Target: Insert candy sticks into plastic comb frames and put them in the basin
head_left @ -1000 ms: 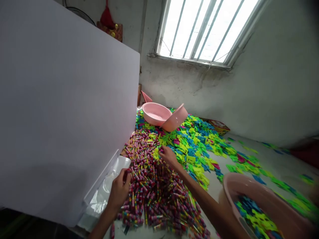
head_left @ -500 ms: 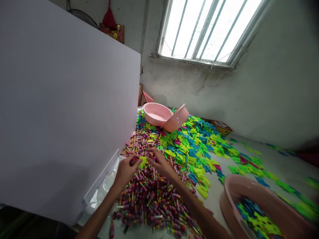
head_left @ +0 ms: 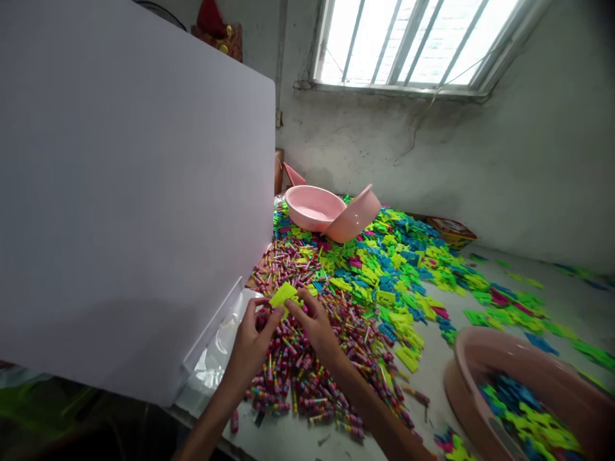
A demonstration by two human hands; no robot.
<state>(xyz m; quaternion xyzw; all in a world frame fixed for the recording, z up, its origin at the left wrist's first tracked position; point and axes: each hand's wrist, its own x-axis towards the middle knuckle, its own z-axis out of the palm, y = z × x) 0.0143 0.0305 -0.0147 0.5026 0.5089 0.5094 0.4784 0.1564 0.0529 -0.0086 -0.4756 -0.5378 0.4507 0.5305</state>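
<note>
My left hand and my right hand meet above a heap of small striped pink sticks. Together they pinch a small yellow-green plastic piece, the left fingers on its lower left, the right fingers on its lower right. Both hands have their fingers closed on it. Beyond the sticks spreads a wide scatter of yellow, green, blue and pink plastic pieces over the table.
A large white board stands at the left, with clear plastic bags at its foot. Two pink basins sit at the back. A pink basin holding coloured pieces is at the lower right. A barred window is above.
My right hand came back from the scatter with a yellow-green piece, and my left hand rose from the sticks to join it. Both now hold it higher. The view shifted down and right.
</note>
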